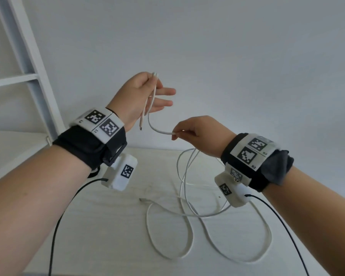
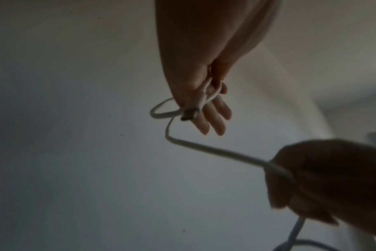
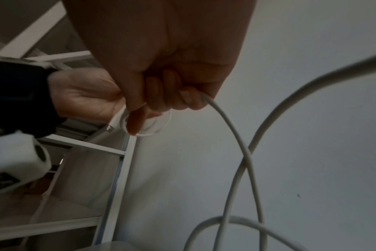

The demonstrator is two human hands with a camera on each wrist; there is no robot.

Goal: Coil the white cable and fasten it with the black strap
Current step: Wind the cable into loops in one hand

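Note:
The white cable runs between my two raised hands above the table. My left hand pinches it near one end between thumb and forefinger, with the other fingers stretched out. A short fold sticks up above the pinch, and the plug end hangs down below it. My right hand pinches the cable a short way along, fingers curled round it. From there the cable drops to the table in loose loops, with its other plug lying flat. In the left wrist view a small loop hangs by the fingers. No black strap is in view.
The pale table meets a plain wall at the back. A white shelf frame stands at the left. Black leads hang from both wrist cameras over the table's front.

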